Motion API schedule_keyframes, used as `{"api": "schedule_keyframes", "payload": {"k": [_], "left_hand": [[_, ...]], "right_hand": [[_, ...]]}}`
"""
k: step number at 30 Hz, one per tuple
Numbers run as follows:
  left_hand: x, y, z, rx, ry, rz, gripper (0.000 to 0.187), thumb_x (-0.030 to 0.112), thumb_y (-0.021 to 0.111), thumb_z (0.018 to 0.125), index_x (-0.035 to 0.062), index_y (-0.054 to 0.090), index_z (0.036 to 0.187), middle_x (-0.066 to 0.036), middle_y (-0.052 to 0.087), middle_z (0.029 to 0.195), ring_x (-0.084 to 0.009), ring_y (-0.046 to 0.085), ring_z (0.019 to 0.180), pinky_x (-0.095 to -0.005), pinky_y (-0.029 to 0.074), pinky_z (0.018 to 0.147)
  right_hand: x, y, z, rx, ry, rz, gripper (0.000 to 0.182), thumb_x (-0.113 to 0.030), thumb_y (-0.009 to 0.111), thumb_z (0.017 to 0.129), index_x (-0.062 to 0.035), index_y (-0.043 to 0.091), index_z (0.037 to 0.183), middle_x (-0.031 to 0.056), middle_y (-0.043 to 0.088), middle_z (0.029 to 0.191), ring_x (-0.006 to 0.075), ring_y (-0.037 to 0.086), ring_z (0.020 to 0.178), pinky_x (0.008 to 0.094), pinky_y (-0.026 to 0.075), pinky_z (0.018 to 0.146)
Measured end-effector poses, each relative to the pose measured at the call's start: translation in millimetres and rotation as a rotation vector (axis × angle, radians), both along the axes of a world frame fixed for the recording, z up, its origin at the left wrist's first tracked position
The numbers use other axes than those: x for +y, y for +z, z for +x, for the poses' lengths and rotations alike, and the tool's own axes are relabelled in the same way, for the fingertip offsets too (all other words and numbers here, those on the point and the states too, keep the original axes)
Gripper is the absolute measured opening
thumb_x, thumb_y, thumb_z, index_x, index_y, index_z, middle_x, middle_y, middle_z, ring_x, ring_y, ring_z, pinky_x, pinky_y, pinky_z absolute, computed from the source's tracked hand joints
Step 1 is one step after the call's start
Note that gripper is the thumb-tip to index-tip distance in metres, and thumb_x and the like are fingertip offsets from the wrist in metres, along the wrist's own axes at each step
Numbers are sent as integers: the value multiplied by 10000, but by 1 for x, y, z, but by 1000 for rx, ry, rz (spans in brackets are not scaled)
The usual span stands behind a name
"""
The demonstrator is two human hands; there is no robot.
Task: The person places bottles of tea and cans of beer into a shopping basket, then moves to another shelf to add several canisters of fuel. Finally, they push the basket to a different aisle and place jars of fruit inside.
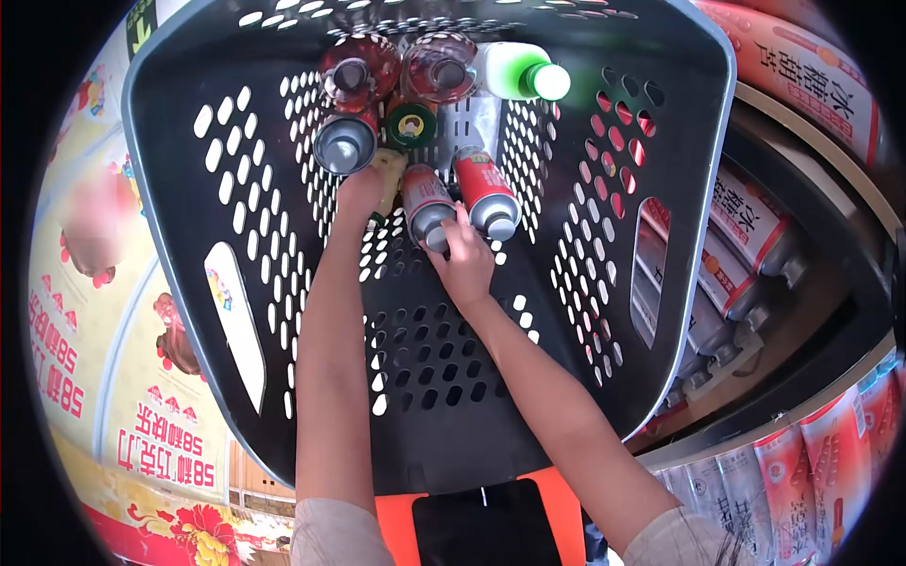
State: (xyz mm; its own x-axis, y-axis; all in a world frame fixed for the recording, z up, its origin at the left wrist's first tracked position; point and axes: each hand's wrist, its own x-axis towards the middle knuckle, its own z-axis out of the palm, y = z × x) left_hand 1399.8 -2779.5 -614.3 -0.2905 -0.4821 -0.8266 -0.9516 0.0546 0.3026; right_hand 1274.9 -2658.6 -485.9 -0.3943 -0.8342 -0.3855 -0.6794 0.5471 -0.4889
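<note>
Both arms reach forward from the lower edge of the view into a deep black basket [453,467]. The left arm [332,377] runs nearly straight up, its elbow almost extended, and ends at the left hand [360,193], which sits just below the silver top of the left can [343,144] and against a yellowish item [388,181]. Its fingers are mostly hidden among these things, so I cannot tell whether they are spread or closed on something.

The right arm [557,406] comes in on a slant from the lower right, the forearm angled up and to the left. The right hand [466,267] curls around the grey capped end of the middle can [427,200] — thumb on the near side, fingertips over the side toward the right can [487,196] — and pinches it. The middle can lies tilted, its capped end toward the person, in the far half of the basket, between the yellowish item and the right can.

Beyond the hands stand two dark red bottles [360,71] [440,68], a white and green bottle [514,71] with a green-and-white cap, and a green lid [411,125]. More cans [746,222] lie on a shelf outside the basket to the right; yellow printed packaging [94,340] shows to the left.
</note>
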Motion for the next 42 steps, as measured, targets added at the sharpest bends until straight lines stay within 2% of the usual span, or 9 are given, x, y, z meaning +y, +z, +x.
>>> {"api": "schedule_keyframes", "payload": {"k": [2, 7, 11, 17, 20, 26, 31, 37, 42], "left_hand": [[-13, 10, -19, -33, -266, 32, 309, 280, 412, 840, 90, 613, 977, -176, 628, 880, -313, 596, 902, -413, 465, 782], [-5, -11, -52, -207, -123, 17, 316, 170, 405, 823, -23, 593, 987, -164, 612, 989, -285, 600, 934, -418, 474, 776], [1, -10, -69, -195, -107, -42, 249, 117, 446, 819, 26, 593, 997, -181, 602, 984, -312, 605, 893, -405, 492, 746], [11, 7, -61, 34, -68, -171, 284, 100, 481, 801, 4, 510, 1066, -182, 537, 1053, -310, 575, 930, -382, 483, 764], [16, 4, -31, 437, -322, -409, 344, 59, 553, 721, 22, 517, 1061, -164, 511, 1066, -300, 529, 963, -384, 439, 813], [36, 100, -3, 265, -30, -320, 610, -70, 559, 605, 45, 454, 1195, -139, 483, 1131, -303, 477, 1027, -390, 381, 867], [47, 177, -14, 425, 83, -186, 864, 17, 654, 596, 24, 218, 1343, -202, 372, 1290, -342, 396, 1155, -389, 329, 958], [31, 269, -27, 602, 167, -232, 1086, 239, 791, 515, 38, 143, 1363, -186, 333, 1327, -340, 341, 1217, -441, 272, 1003], [25, 357, -28, 923, 104, -294, 1034, 258, 792, 512, 47, 205, 1336, -178, 343, 1323, -356, 329, 1228, -442, 271, 1018]], "right_hand": [[-5, -7, -2, 12, 12, -32, 424, -150, 737, 579, -56, 549, 947, 189, 505, 1171, 317, 590, 864, 357, 488, 724], [-10, -7, -7, 42, 43, -32, 420, -162, 758, 571, -41, 562, 922, 195, 531, 1148, 291, 585, 770, 360, 454, 704], [-5, -4, -8, 51, 3, -5, 430, -179, 757, 580, -33, 556, 930, 187, 535, 1149, 291, 577, 747, 357, 448, 699], [-5, 8, -12, 84, 1, 3, 425, -231, 754, 613, -31, 541, 922, 182, 550, 1135, 288, 595, 630, 335, 476, 574], [-5, 15, -19, 103, 40, -9, 415, -279, 734, 630, -46, 524, 901, 185, 569, 1096, 273, 605, 582, 323, 481, 506], [-14, 54, -32, 86, 131, -11, 355, -324, 697, 646, -58, 544, 825, 178, 588, 1062, 260, 615, 625, 343, 498, 583], [-28, 113, -38, 217, 183, -167, 410, -309, 722, 641, -11, 568, 876, 155, 610, 1034, 239, 588, 974, 355, 403, 851], [-40, 217, -50, 196, 251, -270, 406, -319, 747, 603, -41, 564, 837, 172, 597, 1052, 239, 611, 912, 332, 455, 789], [-36, 326, -63, 197, 343, -426, 429, -363, 740, 598, -47, 557, 824, 171, 609, 1013, 244, 634, 815, 315, 492, 694]]}}
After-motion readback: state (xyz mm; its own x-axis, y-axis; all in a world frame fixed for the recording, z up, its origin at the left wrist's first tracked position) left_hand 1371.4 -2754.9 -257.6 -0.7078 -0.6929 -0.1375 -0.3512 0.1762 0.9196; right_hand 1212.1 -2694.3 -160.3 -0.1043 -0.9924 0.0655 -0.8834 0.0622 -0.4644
